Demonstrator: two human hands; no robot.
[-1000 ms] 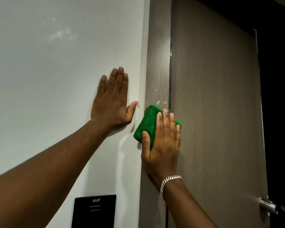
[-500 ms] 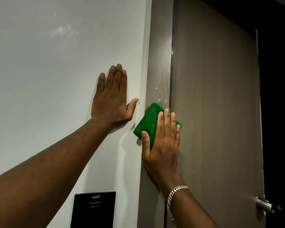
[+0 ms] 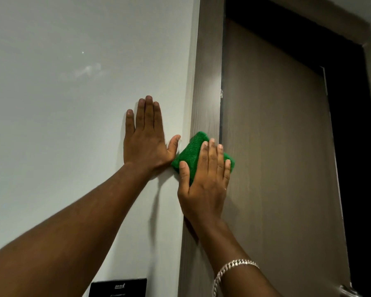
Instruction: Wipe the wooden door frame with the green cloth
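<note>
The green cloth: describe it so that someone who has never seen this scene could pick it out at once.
Find the pale wall on the left and the brown door on the right; the wooden door frame runs upright between them. Partway up it the right hand presses the green cloth against the wood: a folded pad, the only bright green thing in view.

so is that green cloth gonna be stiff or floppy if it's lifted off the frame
Likely floppy and light: the green cloth is folded into a pad with soft rounded edges, so it may unfold when lifted. It probably slides easily on the smooth-looking door frame. Only the flat right hand pins it, so it would likely drop if released.
</note>
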